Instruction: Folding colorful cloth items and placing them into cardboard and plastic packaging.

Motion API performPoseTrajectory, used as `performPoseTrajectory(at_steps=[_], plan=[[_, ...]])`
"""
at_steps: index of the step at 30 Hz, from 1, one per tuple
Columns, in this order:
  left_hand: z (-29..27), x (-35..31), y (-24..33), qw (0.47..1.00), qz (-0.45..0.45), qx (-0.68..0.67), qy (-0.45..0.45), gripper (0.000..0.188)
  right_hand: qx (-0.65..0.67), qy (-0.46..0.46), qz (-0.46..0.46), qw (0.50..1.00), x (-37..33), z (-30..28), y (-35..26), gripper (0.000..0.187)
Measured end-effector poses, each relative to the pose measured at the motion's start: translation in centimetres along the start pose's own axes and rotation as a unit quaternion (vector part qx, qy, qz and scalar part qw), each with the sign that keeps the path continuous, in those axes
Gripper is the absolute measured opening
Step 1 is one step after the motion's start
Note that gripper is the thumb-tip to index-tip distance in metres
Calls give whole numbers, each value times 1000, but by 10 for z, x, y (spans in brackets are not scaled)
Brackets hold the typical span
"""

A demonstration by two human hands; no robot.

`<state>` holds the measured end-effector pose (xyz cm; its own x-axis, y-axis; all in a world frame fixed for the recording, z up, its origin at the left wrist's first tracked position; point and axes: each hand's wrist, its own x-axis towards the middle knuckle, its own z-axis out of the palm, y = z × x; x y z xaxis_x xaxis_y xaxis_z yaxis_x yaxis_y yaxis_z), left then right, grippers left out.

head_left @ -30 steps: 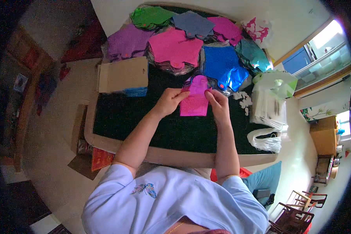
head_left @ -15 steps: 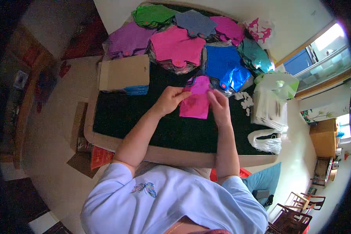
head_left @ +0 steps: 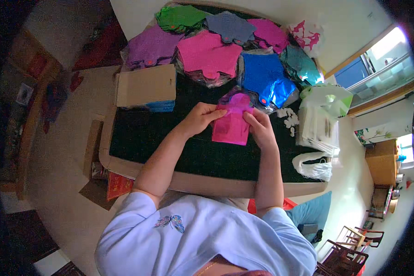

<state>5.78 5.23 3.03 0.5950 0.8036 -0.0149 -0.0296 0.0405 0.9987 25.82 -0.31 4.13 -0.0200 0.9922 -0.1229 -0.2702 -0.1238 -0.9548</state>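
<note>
A shiny magenta foil piece [head_left: 231, 131] is held above the dark table top [head_left: 193, 154], its sides folded inward and a rounded tab at its far end. At its left edge my left hand [head_left: 202, 119] is closed, with the thumb pressing on the upper face. My right hand [head_left: 261, 130] pinches the opposite side, thumb on top. The fingers beneath the foil are hidden. Just beyond it lie a pink stack of cut foil sheets [head_left: 208, 53] and a blue stack [head_left: 262, 73].
More foil stacks, purple [head_left: 152, 46], green [head_left: 181, 18], grey [head_left: 230, 27] and teal [head_left: 301, 64], line the far side. Cardboard [head_left: 147, 85] lies over blue sheets at left. Small white pieces [head_left: 290, 120], clear plastic bags [head_left: 312, 129] and a white cord bundle [head_left: 315, 169] sit at right.
My right hand has come down onto the foil's right side and pinches it. The right side looks folded over, and the piece appears wider and slightly lower. My left hand stays nearly in place.
</note>
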Motion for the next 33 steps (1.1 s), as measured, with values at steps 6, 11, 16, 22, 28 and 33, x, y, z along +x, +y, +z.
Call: performPoseTrajectory(at_steps=[6,11,16,22,28,33], plan=[[2,-1,4,994,-31,-103,-5,17,-69,-9,-18,997,-1,-6,0,16],[7,-1,3,963,-60,-264,3,13,-115,-25,-4,993,-3,-10,-1,15],[6,4,-17,936,-46,-350,-7,15,-73,-46,-21,996,-5,-2,-7,15],[10,5,-16,912,26,-408,-34,12,-11,-59,-62,996,-5,-1,-7,19],[3,8,-23,892,2,-446,-75,5,-76,-104,-94,987,-3,-7,-6,23],[4,8,-11,919,-47,-392,17,20,-175,-75,-146,971,-2,-4,-4,26]])
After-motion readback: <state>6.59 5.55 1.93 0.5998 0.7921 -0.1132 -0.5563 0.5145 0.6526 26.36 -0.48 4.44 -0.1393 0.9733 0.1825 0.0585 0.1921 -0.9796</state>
